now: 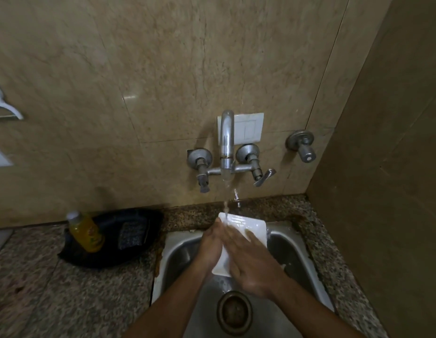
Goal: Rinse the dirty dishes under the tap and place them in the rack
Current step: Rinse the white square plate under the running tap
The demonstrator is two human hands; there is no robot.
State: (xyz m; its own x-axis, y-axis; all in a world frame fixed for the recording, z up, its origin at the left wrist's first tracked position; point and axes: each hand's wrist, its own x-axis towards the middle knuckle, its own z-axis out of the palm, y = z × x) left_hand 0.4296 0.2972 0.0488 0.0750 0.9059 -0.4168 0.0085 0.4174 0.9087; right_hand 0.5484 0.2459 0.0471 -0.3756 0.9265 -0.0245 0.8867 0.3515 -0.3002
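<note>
Currently the granite surface (73, 296) carries the steel sink (178, 254), and a white square plate (248, 228) is held over the basin, directly under the stream from the wall tap (227, 145). The left hand (211, 245) supports the plate's left edge — whether its fingers curl behind cannot be determined. The right hand (251, 259) lies across the face with fingers straight, rubbing rather than gripping. Judged from its look, the plate is rigid, breakable and slippery when wet; take hold at opposite edges, not the glazed face. To the left, a black tray (139, 220) holds a yellow bottle (86, 231) and a scrub pad (131, 235). The drain (234, 313) sits below the hands. No rack is visible.
</note>
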